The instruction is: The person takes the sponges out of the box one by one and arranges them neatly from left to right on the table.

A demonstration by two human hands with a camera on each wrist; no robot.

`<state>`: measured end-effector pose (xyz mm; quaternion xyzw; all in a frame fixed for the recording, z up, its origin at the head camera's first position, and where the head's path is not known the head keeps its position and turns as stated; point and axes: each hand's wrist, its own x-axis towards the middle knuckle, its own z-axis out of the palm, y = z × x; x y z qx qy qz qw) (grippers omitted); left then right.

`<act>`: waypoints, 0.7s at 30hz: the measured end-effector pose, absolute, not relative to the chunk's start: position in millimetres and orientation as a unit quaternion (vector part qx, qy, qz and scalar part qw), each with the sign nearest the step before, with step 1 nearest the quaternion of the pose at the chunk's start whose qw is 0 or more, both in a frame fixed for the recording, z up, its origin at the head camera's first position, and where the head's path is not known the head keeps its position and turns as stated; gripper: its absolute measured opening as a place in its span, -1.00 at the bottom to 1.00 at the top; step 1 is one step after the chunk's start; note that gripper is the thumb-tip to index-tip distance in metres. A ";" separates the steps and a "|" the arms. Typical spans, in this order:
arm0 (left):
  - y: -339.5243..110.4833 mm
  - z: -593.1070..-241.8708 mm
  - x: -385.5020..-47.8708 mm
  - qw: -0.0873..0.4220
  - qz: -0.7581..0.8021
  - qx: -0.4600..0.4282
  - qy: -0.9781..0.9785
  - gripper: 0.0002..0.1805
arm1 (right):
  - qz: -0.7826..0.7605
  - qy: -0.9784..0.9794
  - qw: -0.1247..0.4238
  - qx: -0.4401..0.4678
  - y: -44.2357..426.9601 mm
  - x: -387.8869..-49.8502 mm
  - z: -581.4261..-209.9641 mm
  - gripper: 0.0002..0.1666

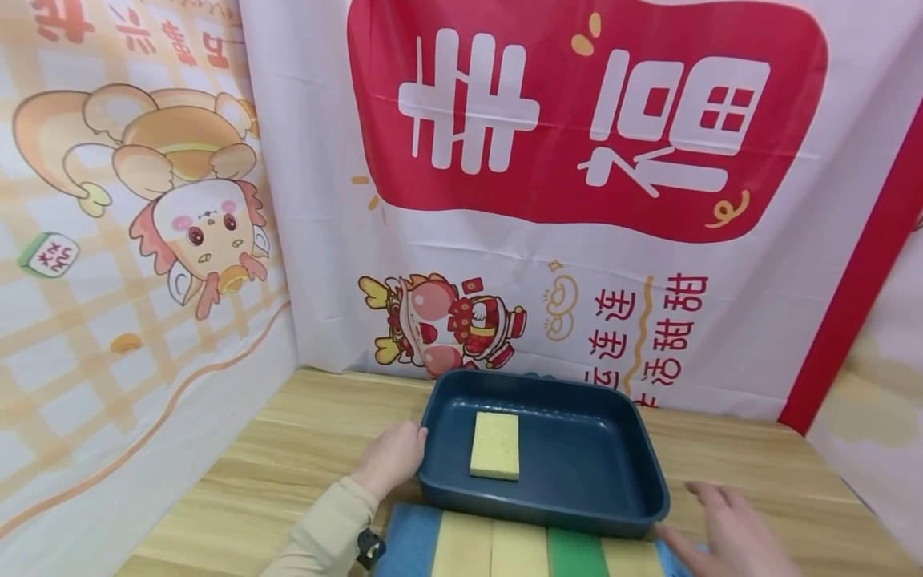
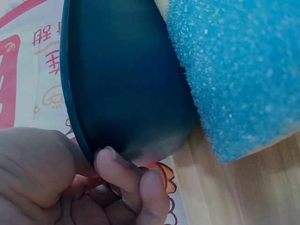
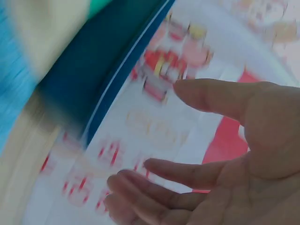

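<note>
A dark blue rectangular pan point(image 1: 570, 449) stands on the wooden table, and one pale yellow sponge point(image 1: 495, 445) lies in its left half. My left hand point(image 1: 397, 458) grips the pan's left rim; in the left wrist view the fingers point(image 2: 123, 176) curl at the pan's edge. Just off the pan's front right corner is my right hand point(image 1: 735, 529), its fingers spread and nothing held. The right wrist view shows that palm point(image 3: 267, 173) turned partly to the camera, apart from the pan's wall point(image 3: 119, 70).
Along the near side of the pan runs a row of sponges in blue, yellow and green, including a yellow one point(image 1: 519, 549) and a green one point(image 1: 577, 553). A printed cloth point(image 1: 310, 200) hangs behind the table point(image 1: 288, 449), with another wall sheet at left.
</note>
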<state>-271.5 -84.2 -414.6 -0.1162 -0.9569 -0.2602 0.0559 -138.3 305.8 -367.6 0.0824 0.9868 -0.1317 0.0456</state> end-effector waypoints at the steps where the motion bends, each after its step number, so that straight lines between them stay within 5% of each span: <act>1: -84.1 -414.6 -271.8 0.054 -0.260 -0.113 -0.958 -0.63 | -0.137 0.987 0.040 0.068 294.1 -142.9 -364.1 0.18; 12: -77.5 -419.8 -272.3 0.108 -0.207 -0.106 -0.967 -0.66 | -0.062 0.985 -0.121 -0.105 185.6 -183.7 -331.3 -0.41; 21: -80.4 -419.7 -275.2 0.108 -0.204 -0.121 -0.965 -0.66 | -0.104 0.987 -0.030 -0.117 130.6 -238.8 -342.0 -0.55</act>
